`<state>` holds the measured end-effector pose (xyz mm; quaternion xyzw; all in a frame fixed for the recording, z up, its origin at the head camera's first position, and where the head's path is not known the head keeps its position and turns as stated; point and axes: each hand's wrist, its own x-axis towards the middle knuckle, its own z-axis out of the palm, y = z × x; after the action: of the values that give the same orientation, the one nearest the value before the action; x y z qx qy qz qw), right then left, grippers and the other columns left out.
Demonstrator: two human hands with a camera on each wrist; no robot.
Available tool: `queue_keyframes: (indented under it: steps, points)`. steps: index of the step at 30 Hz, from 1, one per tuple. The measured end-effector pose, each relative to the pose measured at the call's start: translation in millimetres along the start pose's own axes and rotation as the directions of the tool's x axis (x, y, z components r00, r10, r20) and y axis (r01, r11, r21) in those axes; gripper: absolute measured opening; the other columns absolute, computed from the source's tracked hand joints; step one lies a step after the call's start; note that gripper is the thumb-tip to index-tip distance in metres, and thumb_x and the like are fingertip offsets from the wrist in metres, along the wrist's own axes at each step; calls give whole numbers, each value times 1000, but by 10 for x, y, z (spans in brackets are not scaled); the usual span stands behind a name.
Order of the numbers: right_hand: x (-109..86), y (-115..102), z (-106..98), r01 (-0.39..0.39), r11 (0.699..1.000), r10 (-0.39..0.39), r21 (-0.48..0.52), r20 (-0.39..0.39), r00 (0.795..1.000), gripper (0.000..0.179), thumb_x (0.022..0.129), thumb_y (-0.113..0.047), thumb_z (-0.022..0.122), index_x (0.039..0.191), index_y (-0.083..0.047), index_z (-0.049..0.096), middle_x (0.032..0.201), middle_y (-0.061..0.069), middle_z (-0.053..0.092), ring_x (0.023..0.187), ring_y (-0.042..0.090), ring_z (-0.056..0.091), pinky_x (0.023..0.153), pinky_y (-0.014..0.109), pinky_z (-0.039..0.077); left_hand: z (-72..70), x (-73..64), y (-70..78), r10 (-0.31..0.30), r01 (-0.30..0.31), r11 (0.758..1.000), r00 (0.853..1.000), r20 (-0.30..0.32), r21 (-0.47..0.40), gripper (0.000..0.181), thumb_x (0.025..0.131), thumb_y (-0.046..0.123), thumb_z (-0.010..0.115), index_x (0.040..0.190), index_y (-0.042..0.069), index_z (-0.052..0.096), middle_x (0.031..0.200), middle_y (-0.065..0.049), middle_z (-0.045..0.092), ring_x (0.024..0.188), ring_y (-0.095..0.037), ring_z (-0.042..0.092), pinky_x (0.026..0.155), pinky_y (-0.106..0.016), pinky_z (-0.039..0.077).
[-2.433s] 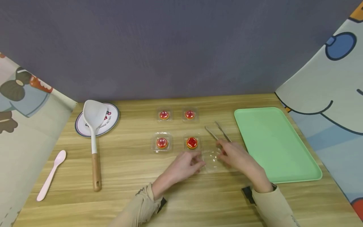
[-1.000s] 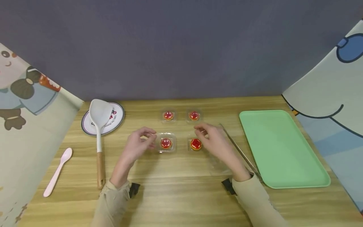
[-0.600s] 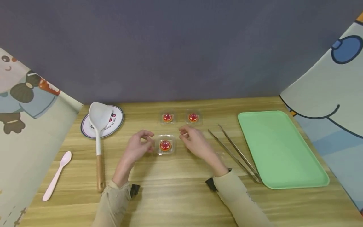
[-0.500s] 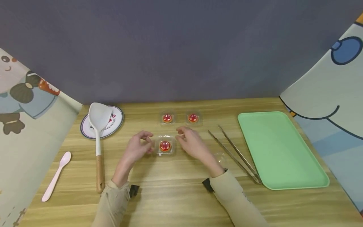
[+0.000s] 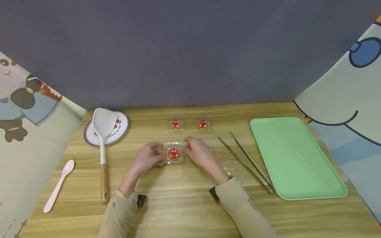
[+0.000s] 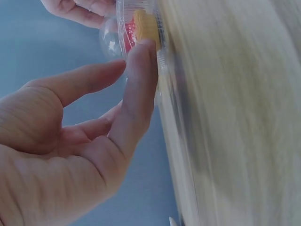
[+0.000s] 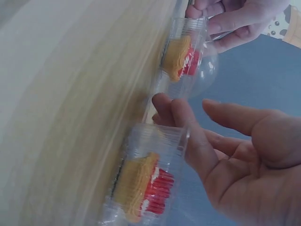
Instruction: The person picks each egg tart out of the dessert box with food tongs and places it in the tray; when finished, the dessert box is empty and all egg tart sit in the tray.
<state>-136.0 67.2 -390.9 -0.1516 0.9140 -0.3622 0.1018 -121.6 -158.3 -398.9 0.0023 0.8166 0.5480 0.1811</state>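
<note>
A clear plastic box with a domed lid holds a small red-topped tart (image 5: 174, 153), between my two hands. My left hand (image 5: 148, 154) is at the box's left side, and in the left wrist view its fingertips (image 6: 141, 52) overlap the box wall. From the right, my right hand (image 5: 200, 153) reaches toward the same box, thumb and fingers apart, fingertips close to its wall. A second tart (image 7: 150, 188) in a clear box without its dome over it lies beside my right hand; in the head view that hand hides most of it. Its clear lid (image 5: 231, 168) lies folded out under my right wrist.
Behind are two more boxed tarts, one left (image 5: 176, 124) and one right (image 5: 203, 124). Metal tongs (image 5: 248, 162) lie beside a green tray (image 5: 297, 158) at right. At left are a white turner (image 5: 102, 138) on a plate (image 5: 120, 130) and a pink spoon (image 5: 59, 185).
My right hand has let go of the tongs, now on the table, and moved left over the open box to the closed one. My left hand has moved left to that box's other side.
</note>
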Motion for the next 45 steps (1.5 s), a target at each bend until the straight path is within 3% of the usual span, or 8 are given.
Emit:
queue_keyframes:
  steps: [3, 5, 18, 27, 34, 45]
  points:
    - [11, 2, 15, -8, 1000, 8, 14, 21, 1000, 39, 105, -2, 63, 141, 11, 59, 80, 7, 69, 59, 14, 55, 53, 24, 51, 10, 0, 2, 0, 1, 1000, 1000, 12, -28, 48, 97, -15, 64, 143, -18, 48, 118, -30, 64, 82, -26, 75, 77, -35, 68]
    - [22, 6, 28, -13, 1000, 12, 28, 36, 999, 40, 106, -3, 62, 142, 12, 58, 72, 3, 63, 55, 10, 49, 47, 21, 44, 12, -2, 2, 1, 0, 999, 1000, 14, -35, 49, 98, -15, 63, 144, -19, 47, 118, -31, 64, 83, -27, 75, 77, -34, 68]
    - [37, 11, 74, 20, 998, -23, 54, 64, 998, 36, 107, 0, 59, 138, 17, 58, 73, 8, 66, 54, 9, 49, 49, 20, 40, 17, -27, -21, -17, 20, 997, 999, 44, -70, 51, 99, -14, 62, 145, -23, 43, 113, -29, 67, 84, -25, 74, 79, -33, 68]
    - [35, 47, 99, 2, 993, -13, 115, 95, 995, 36, 108, 1, 59, 139, 19, 55, 85, 13, 72, 63, 17, 64, 51, 21, 49, 14, -15, -46, -9, 12, 997, 999, 41, -74, 47, 99, -16, 62, 142, -25, 45, 110, -28, 68, 83, -23, 74, 80, -32, 68]
    - [47, 75, 77, -47, 980, 25, 194, 114, 993, 41, 105, 3, 62, 143, 18, 53, 109, 23, 75, 83, 23, 74, 72, 24, 65, 21, 6, -39, -5, 7, 998, 999, 36, -61, 46, 99, -15, 63, 141, -23, 47, 110, -27, 68, 83, -23, 74, 80, -33, 68]
    - [55, 75, 51, -71, 972, 45, 225, 116, 992, 41, 104, 3, 65, 142, 14, 55, 108, 21, 76, 80, 21, 73, 69, 25, 64, 30, 21, -18, -9, 10, 999, 1000, 20, -45, 44, 98, -15, 63, 139, -22, 50, 111, -30, 68, 81, -22, 74, 78, -32, 68]
